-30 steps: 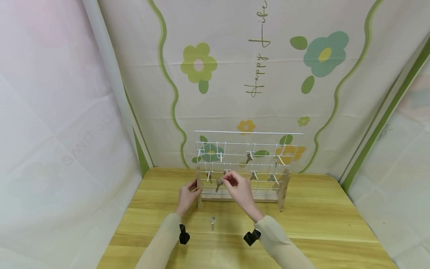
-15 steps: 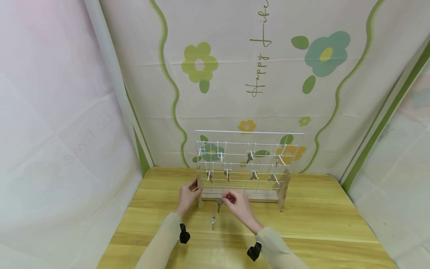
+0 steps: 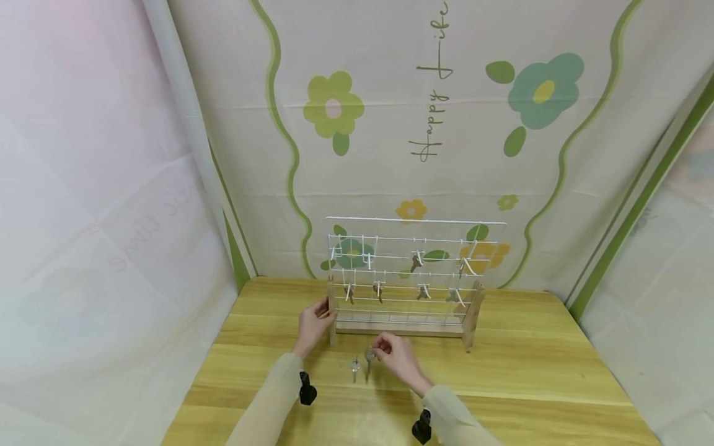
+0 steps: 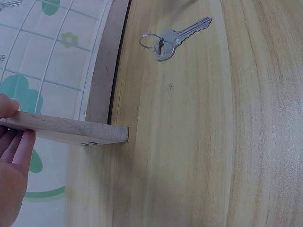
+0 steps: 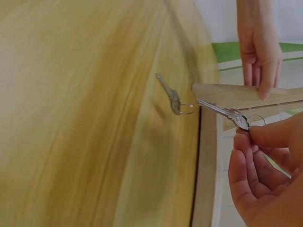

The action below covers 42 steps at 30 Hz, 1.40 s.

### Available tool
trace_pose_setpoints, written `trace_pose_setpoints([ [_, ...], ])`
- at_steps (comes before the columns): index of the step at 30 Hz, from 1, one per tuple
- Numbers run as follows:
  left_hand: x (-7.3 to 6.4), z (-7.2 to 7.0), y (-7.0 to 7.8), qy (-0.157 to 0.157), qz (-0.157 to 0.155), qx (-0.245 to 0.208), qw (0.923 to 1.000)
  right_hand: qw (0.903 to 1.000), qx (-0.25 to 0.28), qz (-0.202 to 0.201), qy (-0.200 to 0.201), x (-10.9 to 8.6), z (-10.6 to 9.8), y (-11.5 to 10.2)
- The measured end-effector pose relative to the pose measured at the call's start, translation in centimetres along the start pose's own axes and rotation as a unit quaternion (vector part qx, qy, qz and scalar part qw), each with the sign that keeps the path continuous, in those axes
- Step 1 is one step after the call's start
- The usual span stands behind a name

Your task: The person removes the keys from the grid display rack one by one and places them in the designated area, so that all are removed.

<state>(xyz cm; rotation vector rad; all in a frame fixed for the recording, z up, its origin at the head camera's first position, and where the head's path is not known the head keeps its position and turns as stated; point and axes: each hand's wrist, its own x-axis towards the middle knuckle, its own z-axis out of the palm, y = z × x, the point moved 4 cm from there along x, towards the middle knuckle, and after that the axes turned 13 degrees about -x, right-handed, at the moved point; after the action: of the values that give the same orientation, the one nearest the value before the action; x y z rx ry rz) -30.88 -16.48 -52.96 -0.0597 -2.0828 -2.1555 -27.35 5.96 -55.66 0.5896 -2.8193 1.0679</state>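
Between thumb and fingertips, my right hand [image 3: 398, 360] pinches a silver key [image 5: 232, 116] by the head, near its small ring. In the head view that key hangs over the table in front of the rack. Just left of it, a second silver key [image 4: 171, 41] with a ring lies flat on the wood. My left hand [image 3: 313, 327] grips the left wooden upright [image 4: 71, 128] of the white wire grid rack [image 3: 415, 220], thumb on one side and fingers on the other. Several keys [image 3: 416, 262] hang from the rack's white hooks.
The wooden table [image 3: 535, 371] extends around the rack. A wooden bar [image 3: 398, 329] runs along the rack's base to the right upright [image 3: 471, 319]. Two hooks [image 3: 368, 259] at the upper left carry no key. Patterned cloth [image 3: 379, 167] rises behind and at both sides.
My right hand has brought its key down and away from the rack to beside the key on the table. The lower hook it was near now shows. My left hand stays on the upright.
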Motion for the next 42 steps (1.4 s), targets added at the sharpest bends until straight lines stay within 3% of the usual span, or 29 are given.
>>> trace_pose_setpoints([
  [3, -0.1, 0.0, 0.3, -0.007, -0.003, 0.001, 1.0, 0.9999, 0.004, 0.003, -0.009, -0.1, 0.7, 0.6],
  [10, 1.0, -0.2, -2.5, 0.014, -0.005, 0.008, 0.9999, 0.9997, 0.007, 0.014, -0.02, -0.1, 2.0, 2.0],
  [13, 1.2, -0.3, -2.9, 0.02, -0.006, 0.009, 0.9997, 0.9991, 0.011, 0.027, -0.031, -0.1, 2.3, 2.4],
  [20, 1.2, -0.4, -2.8, 0.022, -0.003, 0.004, 0.9998, 0.9984, -0.011, 0.041, -0.036, 0.1, 2.9, 2.9],
  [42, 1.3, -0.3, -3.0, 0.028, -0.005, 0.009, 0.9996, 0.9985, -0.037, 0.01, -0.04, 0.5, 3.4, 2.6],
])
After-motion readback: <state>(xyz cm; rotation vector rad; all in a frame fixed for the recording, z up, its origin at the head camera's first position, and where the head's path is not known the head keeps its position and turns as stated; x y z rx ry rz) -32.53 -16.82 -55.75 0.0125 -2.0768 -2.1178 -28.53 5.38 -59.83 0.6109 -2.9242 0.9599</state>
